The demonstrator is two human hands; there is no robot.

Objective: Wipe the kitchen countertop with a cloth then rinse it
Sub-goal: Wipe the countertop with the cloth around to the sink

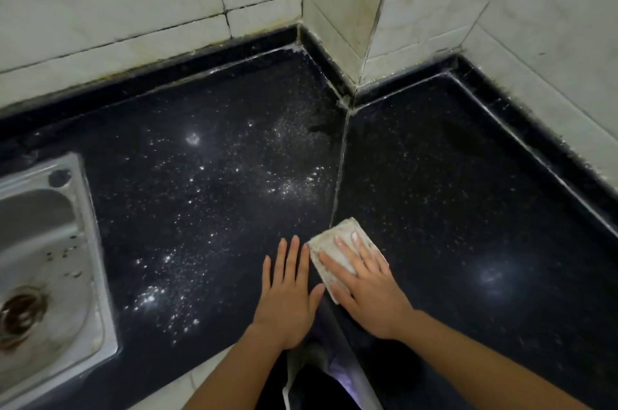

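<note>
A person's right hand (364,282), fingers straight and spread, presses flat on a folded pale cloth (337,249) lying on a black speckled worktop (217,209), just right of the seam (339,175) between two slabs. The left hand (287,292) rests flat beside it, fingers extended, touching the stone. White powdery specks (174,296) dot the left slab; a steel sink (43,259) sits at far left below tiled walls (133,1).
</note>
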